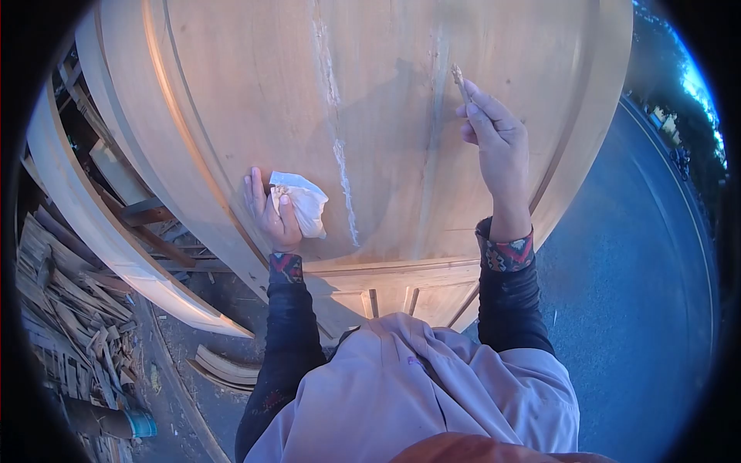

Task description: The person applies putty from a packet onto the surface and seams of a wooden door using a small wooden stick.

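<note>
Left hand [273,222] near, fingers round a white bag [307,207]; right hand [500,137] farther forward, fingertips tight on a stick [460,82]

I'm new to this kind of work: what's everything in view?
Wooden panel: one, light brown, centre
Pale streaks: two lines, whitish, on panel
Packet: one, white, left of centre
Small stick: one, brownish, upper centre
Curved wooden piece: one, pale, left
Wood scraps: many, greyish, lower left
Curved offcuts: several, brown, lower left
Unclear object: one, brown and turquoise, bottom left
Road: one, bluish grey, right
Background: uncountable, dark, upper right
Shirt: one, pale mauve, bottom centre
Cloth: one, reddish brown, bottom edge
Sleeves: two, dark, lower centre
Left hand: one, on packet
Right hand: one, on stick
</note>
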{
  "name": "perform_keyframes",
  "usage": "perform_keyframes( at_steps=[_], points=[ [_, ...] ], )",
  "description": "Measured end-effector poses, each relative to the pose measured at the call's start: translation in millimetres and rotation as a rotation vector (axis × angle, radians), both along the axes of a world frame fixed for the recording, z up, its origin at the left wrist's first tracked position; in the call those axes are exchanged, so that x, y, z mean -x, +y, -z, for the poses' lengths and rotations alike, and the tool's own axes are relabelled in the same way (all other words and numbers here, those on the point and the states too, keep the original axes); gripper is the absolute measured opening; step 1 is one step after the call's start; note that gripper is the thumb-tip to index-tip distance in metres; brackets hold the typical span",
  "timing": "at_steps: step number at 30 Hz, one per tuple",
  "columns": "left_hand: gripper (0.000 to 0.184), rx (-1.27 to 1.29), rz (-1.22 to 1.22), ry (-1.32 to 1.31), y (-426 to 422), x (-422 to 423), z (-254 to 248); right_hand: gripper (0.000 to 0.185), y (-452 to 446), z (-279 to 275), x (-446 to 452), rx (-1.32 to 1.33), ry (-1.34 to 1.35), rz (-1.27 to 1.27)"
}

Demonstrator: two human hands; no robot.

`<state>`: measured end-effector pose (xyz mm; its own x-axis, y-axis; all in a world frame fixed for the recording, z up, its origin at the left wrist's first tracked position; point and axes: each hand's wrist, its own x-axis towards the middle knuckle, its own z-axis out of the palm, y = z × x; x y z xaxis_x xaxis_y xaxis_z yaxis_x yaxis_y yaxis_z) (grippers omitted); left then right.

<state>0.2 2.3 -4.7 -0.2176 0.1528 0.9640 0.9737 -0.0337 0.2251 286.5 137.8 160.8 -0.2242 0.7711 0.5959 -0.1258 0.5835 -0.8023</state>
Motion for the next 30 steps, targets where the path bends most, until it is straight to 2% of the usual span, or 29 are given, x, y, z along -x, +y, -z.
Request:
perform_keyframes(
  at_steps=[3,6,9,12,15,18,21,25,30],
  points=[
    [0.034,0.002,0.002,-0.005,-0.2,0.1,-0.4,0.029,0.3,11.7,2.6,0.050,0.010,0.000],
    [0.043,0.048,-0.022,0.025,-1.8,1.6,1.1,0.029,-0.8,25.7,13.3,0.049,0.052,-0.002],
    [0.043,0.045,-0.022,0.023,-1.5,1.3,0.8,0.029,-2.4,29.4,23.5,-0.018,0.067,0.049],
    [0.035,0.007,-0.001,-0.023,0.1,-0.9,-0.8,0.033,-3.8,27.0,28.8,-0.240,-0.130,0.301],
    [0.035,0.000,0.005,-0.010,1.1,1.1,0.3,0.034,-7.0,31.9,38.9,-0.516,-0.261,0.557],
    [0.036,0.003,0.003,-0.010,0.9,-0.3,-1.3,0.034,-8.7,38.2,46.9,-0.532,-0.285,0.646],
    [0.042,0.034,-0.012,0.009,0.5,1.3,0.4,0.034,-3.9,52.0,48.1,-0.593,-0.275,0.664],
    [0.042,0.043,-0.012,0.007,-0.2,1.1,0.7,0.033,-9.6,58.2,40.0,-0.546,-0.314,0.599],
    [0.042,0.052,-0.023,0.016,-0.9,2.1,-0.7,0.032,-9.9,36.4,18.4,-0.521,-0.315,0.504]
  ],
)
